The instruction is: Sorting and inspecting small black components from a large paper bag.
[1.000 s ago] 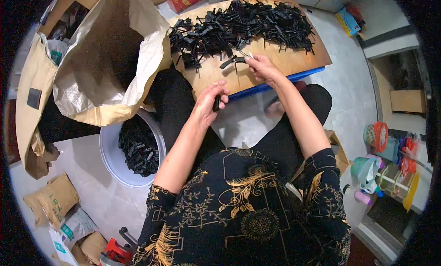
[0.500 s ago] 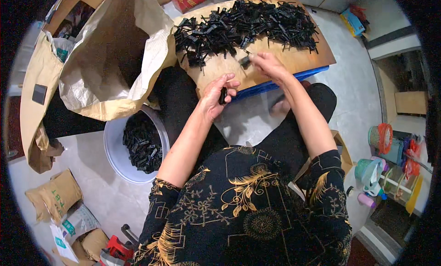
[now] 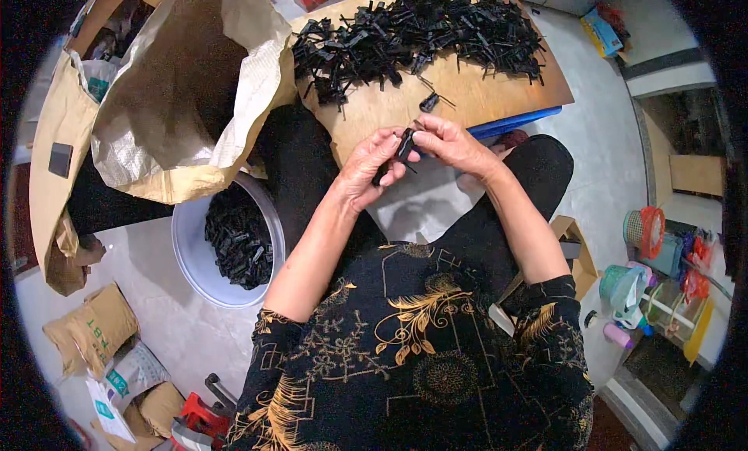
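Over my lap, my left hand [image 3: 366, 167] and my right hand [image 3: 453, 147] come together on a small black plastic part with thin stems [image 3: 405, 144]. The fingertips of both hands pinch it, just off the near edge of the wooden board [image 3: 366, 112]. Another dark piece [image 3: 380, 174] shows in the curled fingers of my left hand, partly hidden. One loose black part [image 3: 428, 102] lies on the board just beyond my right fingers. A wide heap of similar stemmed black parts [image 3: 421, 34] covers the far side of the board.
A white bucket [image 3: 183, 252] holding many black pieces stands on the floor to my left. Above it gapes a large open woven sack [image 3: 156, 139]. Tan packages [image 3: 97, 330] lie at lower left. An open cardboard box [image 3: 578, 256] sits right of my leg.
My right hand has drawn back from near the heap to meet my left hand, and now grips the black plastic part with it. A loose black part now lies on the board.
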Available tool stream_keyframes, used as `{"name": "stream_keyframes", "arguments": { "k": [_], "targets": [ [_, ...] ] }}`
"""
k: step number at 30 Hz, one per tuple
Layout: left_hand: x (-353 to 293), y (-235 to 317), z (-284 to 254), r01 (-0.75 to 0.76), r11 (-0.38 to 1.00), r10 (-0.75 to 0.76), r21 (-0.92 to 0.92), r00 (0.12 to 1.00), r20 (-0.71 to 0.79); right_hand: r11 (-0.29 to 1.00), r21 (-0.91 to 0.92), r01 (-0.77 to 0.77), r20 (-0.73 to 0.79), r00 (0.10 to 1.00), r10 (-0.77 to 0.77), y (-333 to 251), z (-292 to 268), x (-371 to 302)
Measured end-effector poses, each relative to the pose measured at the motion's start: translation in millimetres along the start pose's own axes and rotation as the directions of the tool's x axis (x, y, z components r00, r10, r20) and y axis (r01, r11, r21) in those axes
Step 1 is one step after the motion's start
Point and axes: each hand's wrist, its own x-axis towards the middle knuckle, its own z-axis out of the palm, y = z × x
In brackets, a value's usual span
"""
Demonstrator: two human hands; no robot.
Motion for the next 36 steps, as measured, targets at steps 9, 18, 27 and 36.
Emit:
{"name": "stream_keyframes", "arguments": {
  "k": [9, 18, 27, 36],
  "targets": [
    [-3, -7, -8, -0.023, 0.987, 0.049, 0.16, 0.986, -0.158, 0.993, 0.117, 0.034, -0.129, 0.991, -0.018, 20, 28, 1],
    [7, -20, -9, -0.118, 0.82, 0.316, 0.56, 0.909, -0.272, 0.966, 0.19, -0.174, -0.195, 0.958, 0.211, 34, 44, 5],
    [17, -29, -15, -0.156, 0.58, 0.521, 0.8, 0.826, -0.216, 0.979, 0.142, -0.149, -0.236, 0.955, 0.179, 44, 44, 18],
    [20, -29, -17, -0.181, 0.12, 0.705, 0.976, 0.708, 0.044, 0.966, 0.185, -0.181, -0.282, 0.932, 0.229, 46, 50, 25]
  ]
}}
